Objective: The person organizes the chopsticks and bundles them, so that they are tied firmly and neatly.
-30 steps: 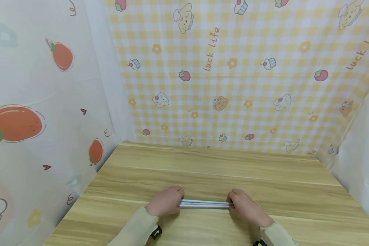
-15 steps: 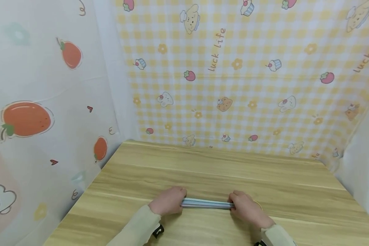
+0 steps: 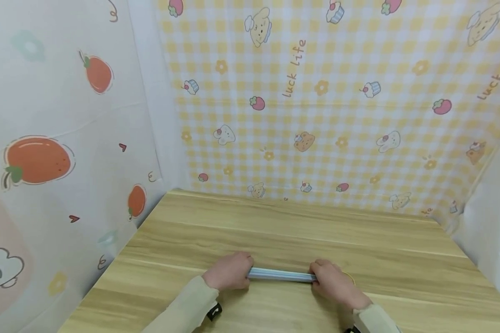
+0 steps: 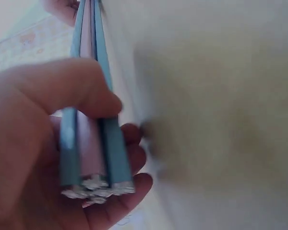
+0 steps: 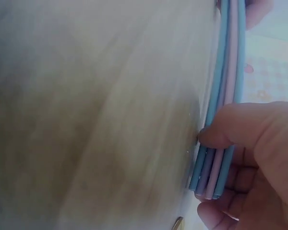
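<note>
Grip: I have both hands grasping one bundle of slim sticks [image 3: 281, 274]; the left hand [image 3: 229, 271] pinches one end, the right hand [image 3: 333, 283] the other, each with its thumb laid across the sticks and the fingers behind.
Checked cloth: at the back of my head view hangs a yellow-and-white backdrop [image 3: 316, 115] printed with cupcakes, strawberries, flowers and "luck life".
Fruit cloth: on the left I see a white hanging [image 3: 66, 115] with orange fruits and small red hearts.
Wood: the tabletop [image 3: 275, 231] with its pale grain spreads beneath the hands.
Sleeves: two cream cuffs, the left sleeve [image 3: 187, 300] and the right sleeve [image 3: 375, 318], reach in from the bottom edge.
Bundle: it lies level between the hands, near the front of the table; I cannot tell whether it touches the wood.
Colours: my wrist feeds show blue, pink and lavender lengths side by side, silvery at the tips by the left hand.
Strap: a black band [image 3: 214, 311] sits under the left cuff.
Loop: a thin yellow curve [image 3: 350, 276] shows just beside the right hand.
</note>
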The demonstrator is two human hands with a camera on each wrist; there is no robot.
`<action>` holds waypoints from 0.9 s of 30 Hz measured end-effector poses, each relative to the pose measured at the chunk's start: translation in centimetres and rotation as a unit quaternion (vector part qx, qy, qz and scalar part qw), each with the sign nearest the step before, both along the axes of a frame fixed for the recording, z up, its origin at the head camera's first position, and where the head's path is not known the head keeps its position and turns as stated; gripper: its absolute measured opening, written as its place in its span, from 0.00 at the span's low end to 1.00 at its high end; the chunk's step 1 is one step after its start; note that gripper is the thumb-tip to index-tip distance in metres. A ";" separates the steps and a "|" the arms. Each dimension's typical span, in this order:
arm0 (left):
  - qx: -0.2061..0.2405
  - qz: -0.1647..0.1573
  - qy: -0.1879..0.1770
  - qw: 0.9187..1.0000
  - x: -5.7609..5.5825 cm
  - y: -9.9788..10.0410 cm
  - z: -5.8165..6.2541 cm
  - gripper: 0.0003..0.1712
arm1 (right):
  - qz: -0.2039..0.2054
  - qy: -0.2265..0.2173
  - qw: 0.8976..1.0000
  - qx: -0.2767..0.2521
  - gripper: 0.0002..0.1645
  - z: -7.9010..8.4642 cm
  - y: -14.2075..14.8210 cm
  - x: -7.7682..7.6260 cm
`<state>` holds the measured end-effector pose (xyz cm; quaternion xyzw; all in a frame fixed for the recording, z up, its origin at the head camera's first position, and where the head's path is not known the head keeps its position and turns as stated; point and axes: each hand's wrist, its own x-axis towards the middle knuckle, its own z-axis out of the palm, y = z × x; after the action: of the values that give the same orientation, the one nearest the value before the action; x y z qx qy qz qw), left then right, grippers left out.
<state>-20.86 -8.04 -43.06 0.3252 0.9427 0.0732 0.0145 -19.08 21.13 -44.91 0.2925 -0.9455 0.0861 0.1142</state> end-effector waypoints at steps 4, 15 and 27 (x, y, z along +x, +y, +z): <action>0.025 -0.007 -0.022 0.999 -0.1 0.2 0.5 0.08 | -0.011 -0.034 0.999 -0.027 0.10 0.2 0.2 0.0; -0.009 -0.021 0.040 0.999 -0.2 0.6 0.3 0.10 | -0.018 -0.069 0.996 -0.049 0.12 0.7 0.5 0.4; -0.041 0.006 0.090 0.995 0.3 0.9 0.1 0.10 | -0.024 -0.040 0.997 -0.059 0.10 0.8 0.0 0.3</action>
<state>-20.55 -7.12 -42.99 0.3242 0.9442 0.0047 -0.0571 -18.82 21.13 -44.07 0.2586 -0.9493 0.1507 0.0959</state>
